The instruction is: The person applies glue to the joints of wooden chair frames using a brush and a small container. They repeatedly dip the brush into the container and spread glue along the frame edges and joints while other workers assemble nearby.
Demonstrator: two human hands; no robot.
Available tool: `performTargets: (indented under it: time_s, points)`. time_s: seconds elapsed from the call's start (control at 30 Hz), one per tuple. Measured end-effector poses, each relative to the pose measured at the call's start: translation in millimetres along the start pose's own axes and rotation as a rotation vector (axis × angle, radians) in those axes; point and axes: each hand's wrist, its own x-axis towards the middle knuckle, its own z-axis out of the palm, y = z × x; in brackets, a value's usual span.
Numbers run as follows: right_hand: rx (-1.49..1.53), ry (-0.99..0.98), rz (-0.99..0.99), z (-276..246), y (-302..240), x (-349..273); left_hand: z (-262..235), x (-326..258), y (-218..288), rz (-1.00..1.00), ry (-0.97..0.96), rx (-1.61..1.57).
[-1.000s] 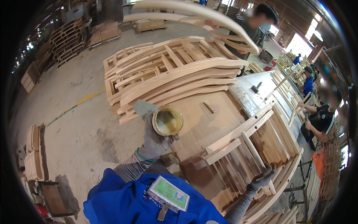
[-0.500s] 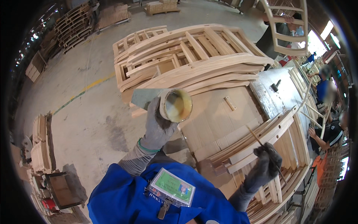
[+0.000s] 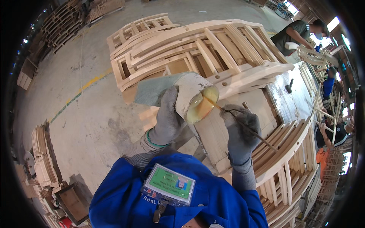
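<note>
Our left hand [image 3: 167, 116] grasps one pale cup [image 3: 191, 91], tilted mouth-right; our right hand [image 3: 241, 129] is curled around one thin stick [image 3: 262, 140], tip inside the cup. Left forearm [image 3: 142, 150] slants inward, right forearm [image 3: 243, 176] nearly upright. We've got the cup between both hands, one flat grey-green piece [image 3: 152, 91] beside it.

Wooden frames [image 3: 222, 51] on brown worktop [image 3: 213, 146], black tool [image 3: 289, 86] on metal tabletop [image 3: 297, 97]

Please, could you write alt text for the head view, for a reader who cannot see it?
A gloved left hand holds a tilted cup with yellowish contents; the gloved right hand holds a thin stick reaching into its mouth. Beyond are stacked wooden frames, with a co-worker at upper right.
</note>
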Motion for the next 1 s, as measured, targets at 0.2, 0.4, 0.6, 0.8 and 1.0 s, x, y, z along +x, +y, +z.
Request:
performTargets:
  time_s: [0.2, 0.4, 0.6, 0.8, 1.0]
  points:
    - [-0.104, -0.094, -0.137, 47, -7, -6, -45, 27, 23, 0.561, -0.024, 1.126]
    - [0.286, 0.098, 0.136, 55, -7, 4, -58, 49, 38, 0.772, 0.023, 1.373]
    - [0.387, 0.171, 0.162, 74, 15, 10, -45, 58, 34, 0.260, 0.050, 0.380]
    - [0.378, 0.353, 0.310, 64, 20, 23, -77, 61, 45, 0.617, 0.037, 1.558]
    - [-0.090, 0.271, 0.386, -15, 59, 82, -108, 51, 50, 0.552, 0.145, 1.569]
